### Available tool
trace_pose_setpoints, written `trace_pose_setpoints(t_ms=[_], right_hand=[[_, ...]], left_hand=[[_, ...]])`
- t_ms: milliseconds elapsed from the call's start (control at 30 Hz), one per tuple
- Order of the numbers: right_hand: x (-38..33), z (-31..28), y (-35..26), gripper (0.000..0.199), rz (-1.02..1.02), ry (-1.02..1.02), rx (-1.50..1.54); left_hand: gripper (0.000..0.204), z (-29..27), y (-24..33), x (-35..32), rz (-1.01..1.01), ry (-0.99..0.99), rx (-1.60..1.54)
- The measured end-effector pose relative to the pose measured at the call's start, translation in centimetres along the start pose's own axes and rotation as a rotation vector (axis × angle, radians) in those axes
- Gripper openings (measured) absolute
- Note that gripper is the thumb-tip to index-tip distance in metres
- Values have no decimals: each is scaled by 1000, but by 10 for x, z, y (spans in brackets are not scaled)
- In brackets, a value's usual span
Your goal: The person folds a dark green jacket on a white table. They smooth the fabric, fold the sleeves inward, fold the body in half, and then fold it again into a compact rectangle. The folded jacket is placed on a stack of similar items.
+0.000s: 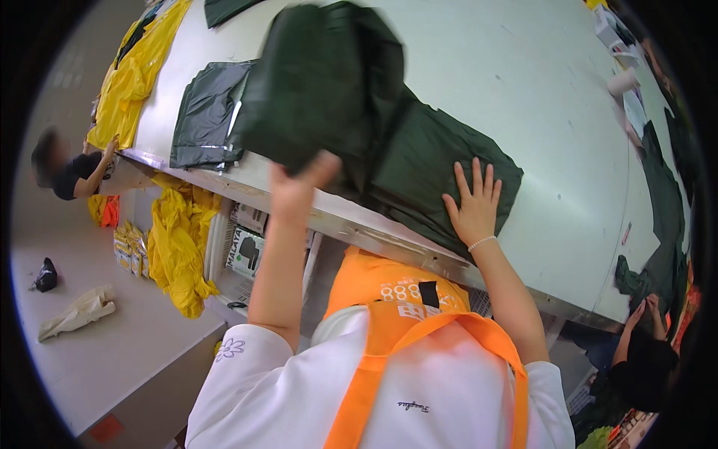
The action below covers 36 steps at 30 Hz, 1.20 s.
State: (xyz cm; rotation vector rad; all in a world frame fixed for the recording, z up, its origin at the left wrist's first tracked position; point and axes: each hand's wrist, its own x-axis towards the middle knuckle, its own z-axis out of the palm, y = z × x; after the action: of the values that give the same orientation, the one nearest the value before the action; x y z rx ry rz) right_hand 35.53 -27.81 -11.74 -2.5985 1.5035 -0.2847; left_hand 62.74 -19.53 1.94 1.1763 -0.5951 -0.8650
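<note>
A dark green garment (441, 168) of thin, smooth fabric lies partly folded along the near edge of the white table. Its left part rises off the table in a loose, blurred flap, lifted by my left hand (299, 183). That hand is closed on the flap's lower edge, with the thumb showing and the other fingers partly hidden and smeared. My right hand (476, 200) rests flat on the garment's right part, fingers spread. Left of the lifted flap lies a dark folded garment in a clear plastic bag (209, 112).
Yellow garments (134, 75) lie at the table's far left, where a person (75, 161) handles them. More yellow fabric (179, 247) hangs below, beside a white basket (224, 254) of packages. Another person's hands (645, 314) hold dark cloth at the right. A paper roll (622, 82) stands far right.
</note>
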Motion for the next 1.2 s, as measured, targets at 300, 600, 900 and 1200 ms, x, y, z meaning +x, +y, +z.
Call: trace_pose_setpoints(t_ms=[300, 600, 900, 1200], right_hand=[[-32, 60, 68, 41, 82, -97, 936], [7, -52, 115, 57, 149, 161, 816], [-114, -38, 53, 50, 431, 81, 770], [-135, -68, 45, 17, 467, 150, 961]], left_hand=[[21, 88, -137, -70, 400, -1042, 1109], [23, 102, -164, -62, 637, -1123, 1316], [51, 72, -94, -89, 153, -705, 615], [54, 62, -124, -132, 355, -794, 1271]])
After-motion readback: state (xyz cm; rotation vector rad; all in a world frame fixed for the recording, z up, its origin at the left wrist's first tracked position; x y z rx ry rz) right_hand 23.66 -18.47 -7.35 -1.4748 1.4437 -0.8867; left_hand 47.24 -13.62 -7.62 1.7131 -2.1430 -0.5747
